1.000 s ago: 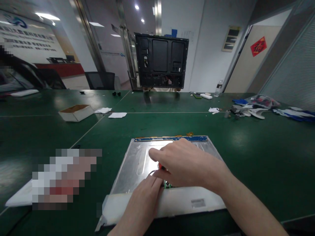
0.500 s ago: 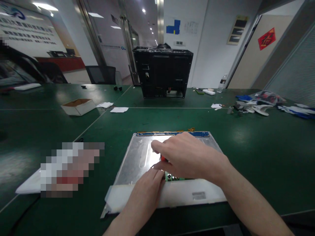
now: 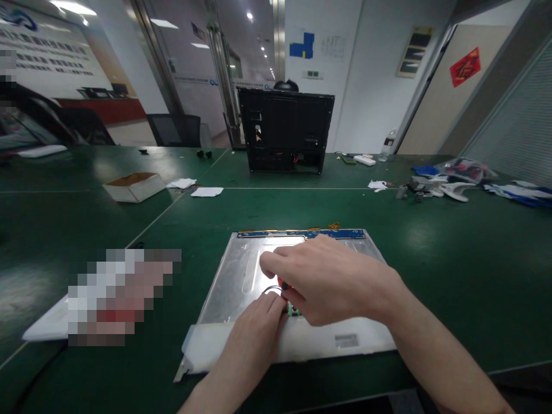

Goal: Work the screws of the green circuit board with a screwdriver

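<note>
A flat silver display panel (image 3: 228, 282) lies back-side up on the table, a narrow blue circuit board (image 3: 297, 234) along its far edge and a white strip (image 3: 319, 339) along its near edge. My right hand (image 3: 328, 276) is closed around a red and black handle, which looks like a screwdriver (image 3: 283, 284), mostly hidden by the fingers. Just below it a small green circuit board (image 3: 293, 310) shows in part. My left hand (image 3: 263, 322) rests on the panel beside that board, fingers pressed together. Near its fingertips a thin wire (image 3: 271, 288) loops; what they pinch is hidden.
A black monitor-like housing (image 3: 287, 129) stands at the far edge. Left of it lie an open white box (image 3: 134, 188) and papers (image 3: 207, 192). A blurred-out flat item (image 3: 116, 299) lies left of the panel. Loose parts (image 3: 425, 185) and a bottle (image 3: 387, 146) are at the far right.
My right hand has shifted slightly left and turned, covering more of the green board. More of the red handle and a wire loop now show. My left hand has hardly moved.
</note>
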Demonstrator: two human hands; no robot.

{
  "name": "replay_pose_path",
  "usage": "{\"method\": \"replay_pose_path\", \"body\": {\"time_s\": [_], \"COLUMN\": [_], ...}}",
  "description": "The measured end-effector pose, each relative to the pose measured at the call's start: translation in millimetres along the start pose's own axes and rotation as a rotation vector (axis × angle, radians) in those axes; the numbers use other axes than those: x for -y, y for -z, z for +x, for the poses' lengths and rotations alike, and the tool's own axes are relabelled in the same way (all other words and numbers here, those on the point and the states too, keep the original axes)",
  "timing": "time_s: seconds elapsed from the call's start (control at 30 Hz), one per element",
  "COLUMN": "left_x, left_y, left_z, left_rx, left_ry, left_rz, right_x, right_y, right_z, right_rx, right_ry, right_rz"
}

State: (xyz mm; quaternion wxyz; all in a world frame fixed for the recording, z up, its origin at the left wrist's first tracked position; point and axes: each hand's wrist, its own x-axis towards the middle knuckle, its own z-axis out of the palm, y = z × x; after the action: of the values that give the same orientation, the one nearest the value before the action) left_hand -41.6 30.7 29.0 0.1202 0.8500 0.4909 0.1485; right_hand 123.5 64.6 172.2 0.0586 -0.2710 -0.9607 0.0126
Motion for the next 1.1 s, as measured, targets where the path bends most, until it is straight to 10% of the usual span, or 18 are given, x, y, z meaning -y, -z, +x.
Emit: {"method": "replay_pose_path", "body": {"time_s": [1.1], "left_x": [0.3], "left_y": [-2.3], "left_z": [0.1], "left_rx": [-0.026], "left_ry": [0.006], "left_rz": [0.018], "right_x": [3.9], "right_y": [0.8], "right_z": [2.4], "right_rx": [-0.013], "right_ry": [-0.087], "right_rz": [-0.102]}}
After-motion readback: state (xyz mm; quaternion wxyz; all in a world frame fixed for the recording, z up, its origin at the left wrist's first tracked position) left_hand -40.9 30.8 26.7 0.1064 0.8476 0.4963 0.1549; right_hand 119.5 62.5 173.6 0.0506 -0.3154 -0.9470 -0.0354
